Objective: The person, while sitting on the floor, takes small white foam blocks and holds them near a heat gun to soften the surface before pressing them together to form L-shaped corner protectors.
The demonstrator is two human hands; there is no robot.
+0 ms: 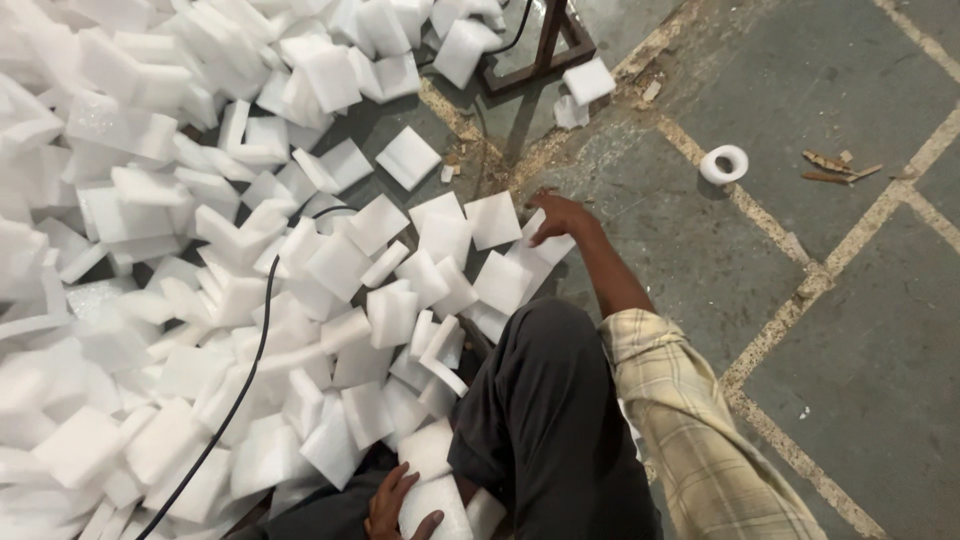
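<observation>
right hand (560, 215) fingers spread, palm down on white foam square (545, 245) at pile (150, 250) edge. left hand (395, 505) curled round foam block (435, 505) by knee. tape roll (724, 164) on floor (860, 340), well apart.

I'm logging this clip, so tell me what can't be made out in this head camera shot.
- Left hand: its palm lies against a white foam block, and the bottom edge cuts the block off.
- Right hand: its fingertips are hidden against a square white foam piece.
- Thin black cable: both ends vanish under foam.
- Brown metal stand: cut off by the top edge.
</observation>
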